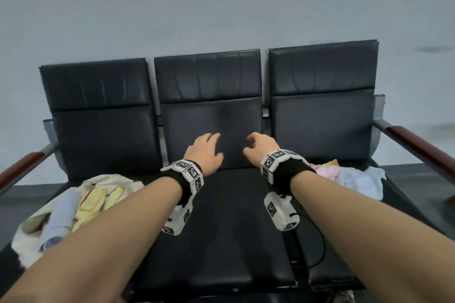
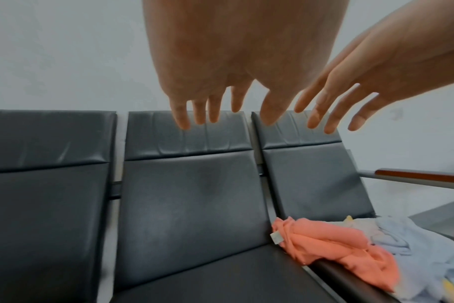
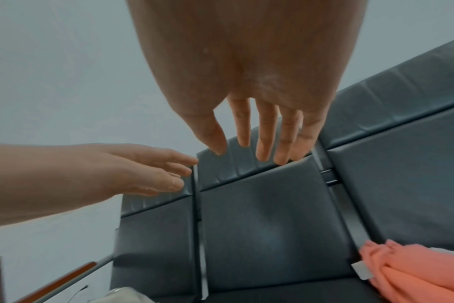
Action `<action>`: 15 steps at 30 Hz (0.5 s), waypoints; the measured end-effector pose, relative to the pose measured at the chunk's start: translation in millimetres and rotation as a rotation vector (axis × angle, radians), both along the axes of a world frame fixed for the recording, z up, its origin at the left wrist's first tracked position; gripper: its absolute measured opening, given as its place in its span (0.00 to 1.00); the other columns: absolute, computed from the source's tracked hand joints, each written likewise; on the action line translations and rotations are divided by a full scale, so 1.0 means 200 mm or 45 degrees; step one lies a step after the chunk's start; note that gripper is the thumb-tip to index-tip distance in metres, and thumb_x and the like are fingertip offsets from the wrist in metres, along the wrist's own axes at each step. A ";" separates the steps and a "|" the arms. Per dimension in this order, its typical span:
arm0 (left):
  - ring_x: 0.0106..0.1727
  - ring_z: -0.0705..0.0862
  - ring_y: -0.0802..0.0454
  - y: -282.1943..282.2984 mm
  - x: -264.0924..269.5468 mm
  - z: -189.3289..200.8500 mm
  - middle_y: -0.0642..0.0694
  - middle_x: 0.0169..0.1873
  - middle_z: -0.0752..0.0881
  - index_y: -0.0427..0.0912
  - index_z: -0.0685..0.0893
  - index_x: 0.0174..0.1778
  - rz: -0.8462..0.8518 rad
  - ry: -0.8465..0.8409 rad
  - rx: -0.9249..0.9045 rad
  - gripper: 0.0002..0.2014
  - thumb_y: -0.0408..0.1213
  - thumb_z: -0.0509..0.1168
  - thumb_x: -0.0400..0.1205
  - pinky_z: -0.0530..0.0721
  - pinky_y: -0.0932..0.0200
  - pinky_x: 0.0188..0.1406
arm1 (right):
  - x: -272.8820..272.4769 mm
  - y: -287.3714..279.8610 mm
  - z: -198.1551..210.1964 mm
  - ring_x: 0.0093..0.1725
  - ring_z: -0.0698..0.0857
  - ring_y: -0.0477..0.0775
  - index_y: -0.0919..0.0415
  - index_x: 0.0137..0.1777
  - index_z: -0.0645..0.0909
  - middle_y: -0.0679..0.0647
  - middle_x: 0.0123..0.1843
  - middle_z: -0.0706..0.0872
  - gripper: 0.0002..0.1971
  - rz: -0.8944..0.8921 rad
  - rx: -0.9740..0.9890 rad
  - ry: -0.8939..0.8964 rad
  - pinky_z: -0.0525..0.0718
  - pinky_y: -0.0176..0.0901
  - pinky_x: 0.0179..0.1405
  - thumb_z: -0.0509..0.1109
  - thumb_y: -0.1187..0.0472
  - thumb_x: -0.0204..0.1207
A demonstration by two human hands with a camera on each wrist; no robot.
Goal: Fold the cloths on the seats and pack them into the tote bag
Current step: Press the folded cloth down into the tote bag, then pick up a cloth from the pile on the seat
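Cloths (image 1: 354, 177) heaped on your right seat, orange one (image 2: 334, 244) nearest middle. Tote bag (image 1: 49, 214) on left seat, folded pieces inside. Your left hand (image 1: 204, 152) and right hand (image 1: 261, 147) hover over middle seat (image 1: 221, 224), fingers loose, holding nothing.

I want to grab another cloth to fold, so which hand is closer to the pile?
Right. The right hand hovers empty beside the cloth pile on the right seat; the left hand is farther off.
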State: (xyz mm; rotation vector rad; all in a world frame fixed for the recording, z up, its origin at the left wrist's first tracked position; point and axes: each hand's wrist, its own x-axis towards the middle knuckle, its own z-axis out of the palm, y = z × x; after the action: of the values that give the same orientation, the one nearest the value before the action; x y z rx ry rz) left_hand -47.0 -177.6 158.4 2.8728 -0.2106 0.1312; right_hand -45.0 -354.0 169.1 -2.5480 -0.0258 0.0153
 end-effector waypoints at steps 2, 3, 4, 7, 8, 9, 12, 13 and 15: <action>0.85 0.58 0.46 -0.17 0.05 -0.05 0.45 0.85 0.61 0.48 0.58 0.87 -0.050 0.033 0.024 0.32 0.46 0.60 0.86 0.65 0.45 0.78 | -0.01 -0.16 -0.06 0.68 0.80 0.60 0.55 0.74 0.75 0.57 0.68 0.82 0.24 -0.042 0.000 0.039 0.80 0.51 0.66 0.66 0.55 0.78; 0.85 0.59 0.46 -0.26 0.07 -0.09 0.45 0.85 0.61 0.48 0.58 0.87 -0.076 0.052 0.036 0.32 0.45 0.60 0.86 0.65 0.45 0.78 | -0.01 -0.24 -0.10 0.67 0.81 0.61 0.55 0.73 0.76 0.57 0.68 0.83 0.23 -0.066 -0.003 0.060 0.81 0.50 0.65 0.66 0.56 0.77; 0.85 0.59 0.46 -0.34 0.09 -0.13 0.45 0.85 0.61 0.47 0.58 0.87 -0.103 0.075 0.046 0.33 0.45 0.60 0.86 0.65 0.45 0.79 | -0.01 -0.32 -0.13 0.66 0.81 0.61 0.55 0.72 0.77 0.57 0.67 0.84 0.22 -0.083 -0.014 0.076 0.81 0.50 0.65 0.65 0.56 0.78; 0.85 0.59 0.46 -0.59 0.16 -0.29 0.45 0.84 0.61 0.47 0.58 0.87 -0.186 0.148 0.081 0.33 0.45 0.61 0.85 0.66 0.45 0.79 | -0.01 -0.52 -0.26 0.70 0.79 0.60 0.58 0.74 0.75 0.55 0.72 0.80 0.23 -0.087 -0.046 0.154 0.75 0.44 0.68 0.62 0.53 0.80; 0.85 0.59 0.45 -0.66 0.18 -0.35 0.45 0.84 0.62 0.47 0.58 0.86 -0.211 0.174 0.096 0.33 0.44 0.61 0.85 0.66 0.46 0.79 | -0.01 -0.58 -0.29 0.71 0.78 0.59 0.59 0.76 0.74 0.53 0.74 0.78 0.28 -0.081 -0.027 0.185 0.72 0.40 0.66 0.61 0.49 0.78; 0.85 0.59 0.45 -0.73 0.21 -0.41 0.45 0.84 0.62 0.48 0.58 0.86 -0.233 0.200 0.111 0.34 0.45 0.61 0.84 0.66 0.45 0.79 | 0.00 -0.65 -0.34 0.71 0.77 0.57 0.59 0.76 0.74 0.52 0.73 0.78 0.31 -0.092 0.026 0.202 0.70 0.35 0.63 0.61 0.45 0.74; 0.84 0.60 0.44 -0.88 0.30 -0.60 0.45 0.84 0.61 0.46 0.59 0.86 -0.275 0.294 0.167 0.34 0.46 0.62 0.83 0.68 0.44 0.78 | 0.07 -0.81 -0.54 0.68 0.78 0.57 0.57 0.76 0.74 0.55 0.69 0.80 0.24 -0.153 0.013 0.266 0.71 0.36 0.62 0.64 0.55 0.80; 0.83 0.60 0.44 -0.92 0.34 -0.66 0.46 0.84 0.61 0.45 0.60 0.85 -0.280 0.323 0.185 0.34 0.46 0.62 0.83 0.69 0.44 0.77 | 0.12 -0.84 -0.62 0.70 0.78 0.61 0.55 0.78 0.73 0.57 0.72 0.79 0.25 -0.171 -0.039 0.303 0.73 0.41 0.66 0.63 0.58 0.80; 0.83 0.61 0.44 -0.98 0.40 -0.78 0.46 0.83 0.63 0.46 0.62 0.84 -0.289 0.369 0.201 0.33 0.46 0.63 0.83 0.69 0.43 0.76 | 0.20 -0.87 -0.77 0.75 0.72 0.66 0.49 0.80 0.70 0.59 0.79 0.72 0.27 -0.187 -0.121 0.363 0.71 0.51 0.75 0.62 0.56 0.79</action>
State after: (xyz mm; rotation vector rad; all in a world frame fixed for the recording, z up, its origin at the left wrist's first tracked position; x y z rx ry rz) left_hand 32.3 -372.9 2.0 2.9486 -0.5055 -0.3568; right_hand -5.2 -528.6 14.1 -2.6114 0.2792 0.3285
